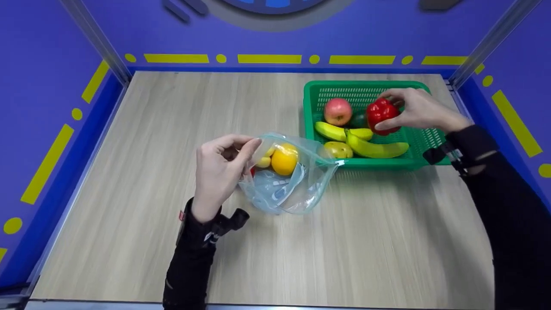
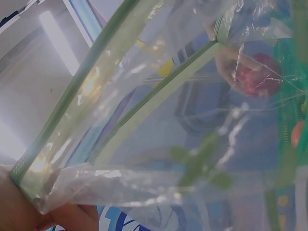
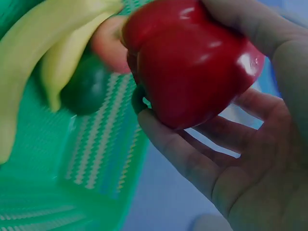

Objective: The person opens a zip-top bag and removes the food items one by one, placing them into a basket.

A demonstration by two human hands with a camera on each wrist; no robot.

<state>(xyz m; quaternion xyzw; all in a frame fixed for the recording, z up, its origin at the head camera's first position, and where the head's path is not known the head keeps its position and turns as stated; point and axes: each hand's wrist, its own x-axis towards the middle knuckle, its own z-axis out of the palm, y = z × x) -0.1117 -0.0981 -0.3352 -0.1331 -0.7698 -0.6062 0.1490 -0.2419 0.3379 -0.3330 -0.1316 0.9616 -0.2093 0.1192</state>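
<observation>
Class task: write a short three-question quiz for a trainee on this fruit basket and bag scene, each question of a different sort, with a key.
1. True or false: the right hand grips the red pepper over the green basket.
2. Multiple choice: the left hand pinches a) a banana b) the rim of the clear bag c) the basket.
3. Fill in: the round fruit showing inside the bag is an ______.

Key: 1 true; 2 b; 3 orange.

Red pepper (image 1: 381,114) — green basket (image 1: 413,161).
</observation>
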